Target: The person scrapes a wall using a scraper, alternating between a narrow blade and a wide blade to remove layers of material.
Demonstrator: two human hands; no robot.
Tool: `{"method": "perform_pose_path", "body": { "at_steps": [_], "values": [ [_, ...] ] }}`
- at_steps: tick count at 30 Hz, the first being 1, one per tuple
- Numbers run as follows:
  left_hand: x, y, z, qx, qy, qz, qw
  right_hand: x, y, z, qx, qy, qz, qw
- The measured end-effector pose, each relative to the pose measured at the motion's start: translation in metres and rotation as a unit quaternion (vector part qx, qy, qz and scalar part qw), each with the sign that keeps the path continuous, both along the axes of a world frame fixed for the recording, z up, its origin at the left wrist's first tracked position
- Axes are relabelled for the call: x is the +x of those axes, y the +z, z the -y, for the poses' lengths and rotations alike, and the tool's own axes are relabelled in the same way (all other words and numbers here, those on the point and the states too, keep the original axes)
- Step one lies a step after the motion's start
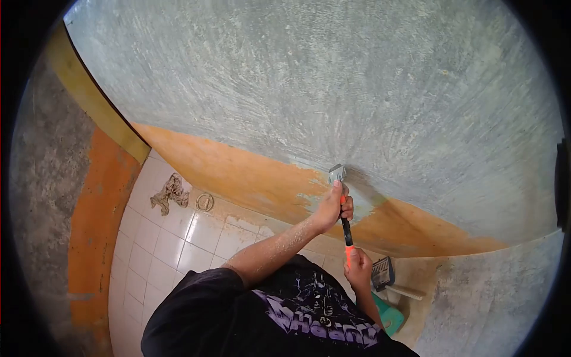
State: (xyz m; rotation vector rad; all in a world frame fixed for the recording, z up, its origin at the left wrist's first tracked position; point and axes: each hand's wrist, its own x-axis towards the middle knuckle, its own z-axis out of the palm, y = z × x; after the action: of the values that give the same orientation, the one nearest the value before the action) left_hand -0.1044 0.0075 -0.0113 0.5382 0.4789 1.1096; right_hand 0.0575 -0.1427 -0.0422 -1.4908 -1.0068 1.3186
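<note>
A crumpled cloth lay on the tiled floor, just left of a pale ring. Your left hand was wrapped around the scraper below its head, which stood at the wall where orange met grey. Your right hand gripped the handle's lower end, near a dark tray.
</note>
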Motion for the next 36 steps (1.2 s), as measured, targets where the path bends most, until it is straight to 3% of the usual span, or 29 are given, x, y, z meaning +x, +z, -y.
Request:
{"method": "perform_pose_path", "body": {
  "at_steps": [18, 24, 27, 30, 33, 36],
  "values": [
    [-0.003, -0.002, -0.004, -0.011, -0.043, 0.024, 0.999, 0.009, 0.006, -0.005, -0.034, 0.007, -0.015, 0.999],
    [-0.021, -0.003, -0.006, 0.012, -0.051, 0.021, 0.998, -0.009, -0.005, -0.011, 0.018, 0.013, -0.006, 1.000],
    [-0.013, -0.002, -0.006, -0.002, -0.070, 0.017, 0.997, 0.001, 0.004, -0.001, -0.024, -0.006, -0.027, 0.999],
    [-0.022, -0.004, -0.007, 0.005, -0.055, 0.018, 0.998, -0.010, 0.011, -0.018, 0.019, 0.037, 0.060, 0.997],
    [-0.034, -0.005, -0.010, 0.016, -0.042, 0.020, 0.999, -0.022, 0.010, -0.014, -0.038, 0.006, -0.027, 0.999],
    [-0.024, -0.002, -0.007, -0.006, -0.054, 0.026, 0.998, -0.015, 0.001, -0.006, -0.018, -0.015, -0.010, 1.000]
  ]
}}
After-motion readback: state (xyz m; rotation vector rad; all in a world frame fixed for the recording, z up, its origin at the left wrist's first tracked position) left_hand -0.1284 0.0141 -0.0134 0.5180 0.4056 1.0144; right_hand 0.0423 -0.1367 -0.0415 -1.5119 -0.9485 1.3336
